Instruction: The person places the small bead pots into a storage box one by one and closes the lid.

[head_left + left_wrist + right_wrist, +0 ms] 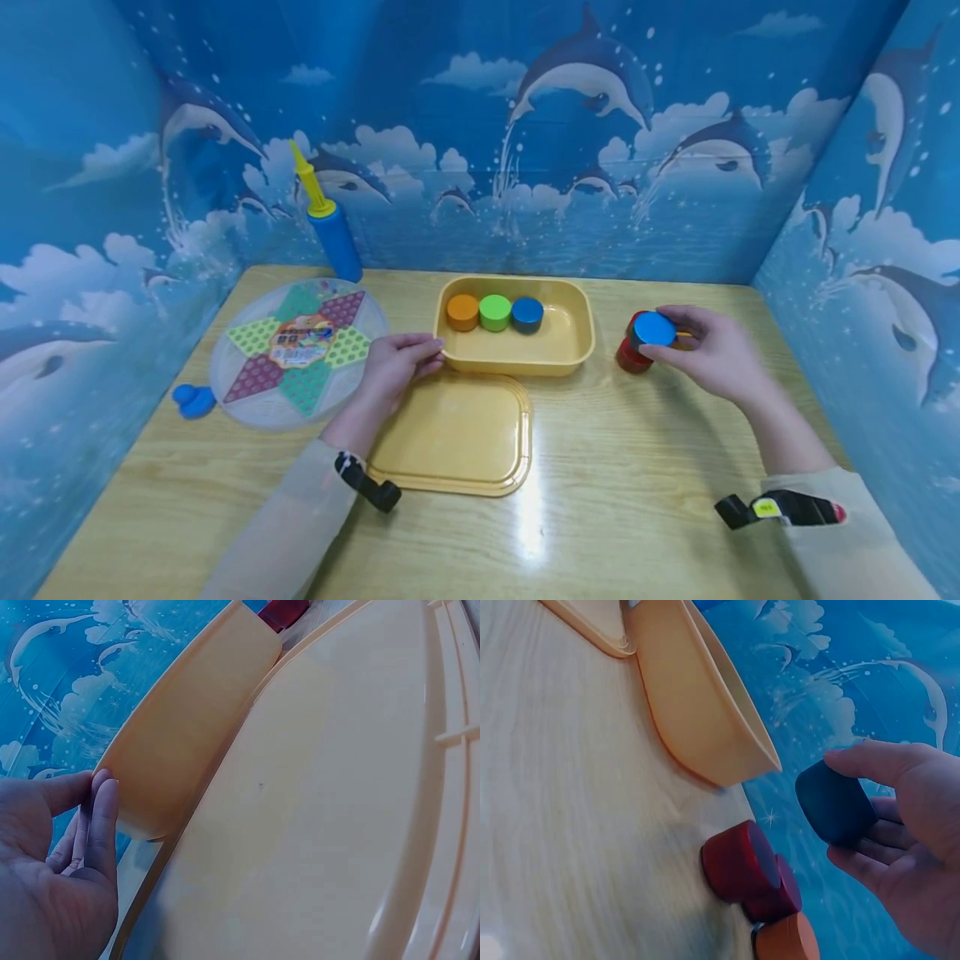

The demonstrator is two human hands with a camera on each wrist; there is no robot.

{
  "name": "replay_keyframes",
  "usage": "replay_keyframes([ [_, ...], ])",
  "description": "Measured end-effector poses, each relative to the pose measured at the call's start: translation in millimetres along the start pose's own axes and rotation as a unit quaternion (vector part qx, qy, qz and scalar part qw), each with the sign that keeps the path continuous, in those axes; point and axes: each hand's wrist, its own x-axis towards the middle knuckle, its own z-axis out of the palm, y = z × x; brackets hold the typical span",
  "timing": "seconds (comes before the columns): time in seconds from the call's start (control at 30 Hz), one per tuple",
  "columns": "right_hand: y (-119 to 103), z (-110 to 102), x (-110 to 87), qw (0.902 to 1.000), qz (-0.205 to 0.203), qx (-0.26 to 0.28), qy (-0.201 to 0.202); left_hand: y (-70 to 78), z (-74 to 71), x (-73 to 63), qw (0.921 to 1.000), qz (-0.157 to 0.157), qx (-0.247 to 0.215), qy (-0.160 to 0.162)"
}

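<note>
My right hand (716,354) holds a small blue cylinder (653,329) between thumb and fingers, raised off the table to the right of a yellow plastic box (517,367). Below it stand two red cylinders (739,862) and an orange one (789,939), seen best in the right wrist view. With thumb and fingertips, my left hand (397,367) pinches the left rim of the box. Inside the box sit an orange cylinder (462,312), a green cylinder (495,312) and a dark blue cylinder (527,315) in a row on its left side.
A flat yellow lid (453,433) lies in front of the box. To the left are a round Chinese checkers board (300,354), a blue pump with a yellow nozzle (335,237) and a small blue piece (194,401). Dolphin-printed cloth walls (480,125) enclose the table (600,517).
</note>
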Motion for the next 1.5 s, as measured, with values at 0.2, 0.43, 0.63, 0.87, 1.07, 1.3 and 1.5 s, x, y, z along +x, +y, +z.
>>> replay_keyframes([
  [0.2,-13.9,4.4,19.7,0.9997,-0.003,0.0,-0.024,-0.4,0.6,-0.2,1.0,0.002,0.001,0.003],
  [0.43,-24.0,12.6,40.6,0.9984,0.002,0.015,-0.055,0.2,0.4,-1.1,1.0,0.003,-0.001,0.004],
  [0.63,-30.0,18.6,58.4,0.9968,-0.009,0.006,-0.079,0.3,-0.9,-0.3,1.0,0.005,-0.002,0.001],
  [0.87,-33.6,27.2,78.7,0.9915,-0.049,0.001,-0.121,0.5,-0.6,-0.4,1.0,0.001,-0.002,0.0],
  [1.07,-36.2,37.1,95.2,0.9881,-0.056,-0.023,-0.141,0.2,-0.8,-1.5,1.0,0.002,-0.004,0.001],
  [1.3,-38.3,45.1,112.7,0.9816,-0.059,-0.06,-0.171,0.3,-1.2,-1.3,1.0,0.001,-0.006,0.002],
  [1.5,-45.5,50.0,120.4,0.9744,-0.064,-0.083,-0.199,-0.5,-1.1,-0.2,1.0,0.006,-0.006,0.001],
])
